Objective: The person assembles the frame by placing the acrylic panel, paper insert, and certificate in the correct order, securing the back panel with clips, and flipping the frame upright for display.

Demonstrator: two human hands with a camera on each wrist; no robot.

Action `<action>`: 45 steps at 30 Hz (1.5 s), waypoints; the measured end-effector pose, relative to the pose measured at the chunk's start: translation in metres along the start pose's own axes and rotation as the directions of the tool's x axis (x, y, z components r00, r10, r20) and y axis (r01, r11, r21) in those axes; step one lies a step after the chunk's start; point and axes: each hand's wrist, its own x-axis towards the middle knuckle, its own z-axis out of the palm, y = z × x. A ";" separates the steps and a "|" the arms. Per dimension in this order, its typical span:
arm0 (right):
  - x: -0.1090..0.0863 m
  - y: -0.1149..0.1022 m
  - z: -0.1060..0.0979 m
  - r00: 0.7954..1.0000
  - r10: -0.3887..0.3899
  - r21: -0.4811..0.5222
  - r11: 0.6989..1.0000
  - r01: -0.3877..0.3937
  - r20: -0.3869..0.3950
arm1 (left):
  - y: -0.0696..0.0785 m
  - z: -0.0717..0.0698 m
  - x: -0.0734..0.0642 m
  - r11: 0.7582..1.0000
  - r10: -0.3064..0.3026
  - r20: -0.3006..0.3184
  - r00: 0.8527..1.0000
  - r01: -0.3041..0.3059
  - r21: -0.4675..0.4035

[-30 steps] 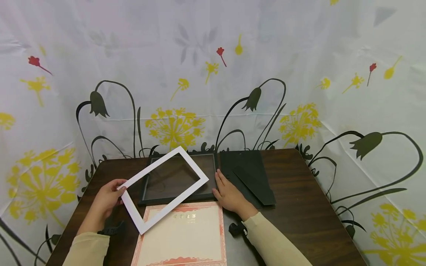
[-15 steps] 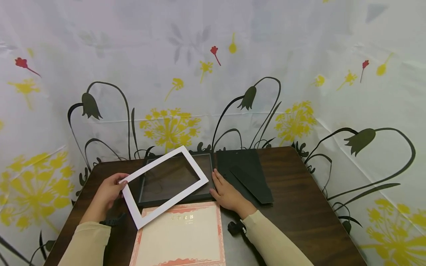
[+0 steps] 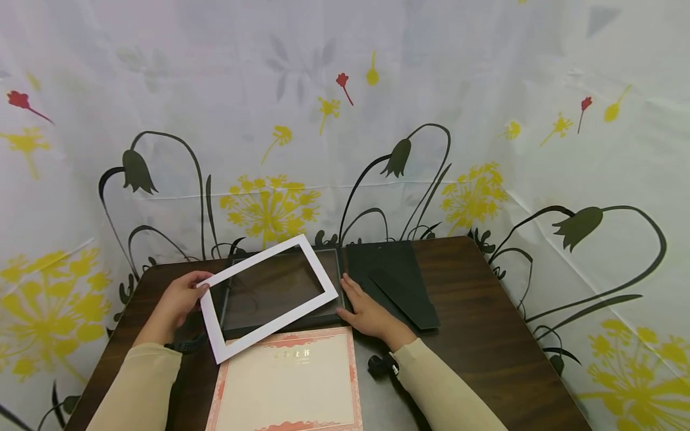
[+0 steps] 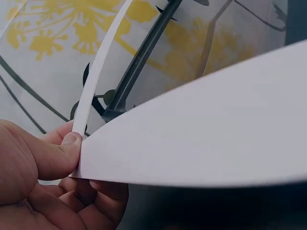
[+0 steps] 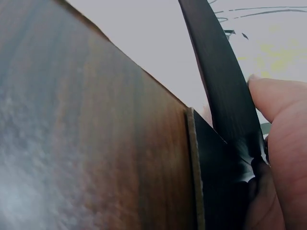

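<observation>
My left hand (image 3: pixel 180 299) pinches the left corner of a white rectangular picture mat (image 3: pixel 277 321). The mat is tilted above a black picture frame (image 3: pixel 315 321) with a clear pane; its lower corner overlaps a certificate. In the left wrist view, thumb and fingers hold the mat (image 4: pixel 192 129) at its corner. My right hand (image 3: pixel 372 311) rests with extended fingers along the frame's right edge. The right wrist view shows the thumb side of that hand (image 5: pixel 292 129) beside the black frame rail (image 5: pixel 216 67).
A cream certificate (image 3: pixel 291 383) with a red border lies in front of the frame. Right of the frame lies a black backing board (image 3: pixel 377 257) with a stand leg (image 3: pixel 404 302). All sit on a brown wooden table (image 3: pixel 474 311) before a flowered curtain (image 3: pixel 323 90).
My left hand has raised its corner of the mat slightly, so the mat sits more level over the frame. My right hand stays at the frame's edge. The head view has shifted slightly.
</observation>
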 end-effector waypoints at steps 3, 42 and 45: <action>0.001 0.001 -0.002 1.000 -0.010 0.040 0.999 0.009 0.006 | 0.002 0.003 0.007 1.000 -0.006 0.004 1.000 0.006 0.004; 0.001 0.011 -0.010 1.000 0.020 0.125 0.992 -0.021 0.008 | 0.042 0.034 0.053 0.961 0.072 -0.025 0.997 -0.062 0.271; 0.001 0.011 -0.011 1.000 0.016 0.130 0.991 -0.017 0.006 | 0.045 0.037 0.055 0.952 0.097 -0.030 0.995 -0.084 0.294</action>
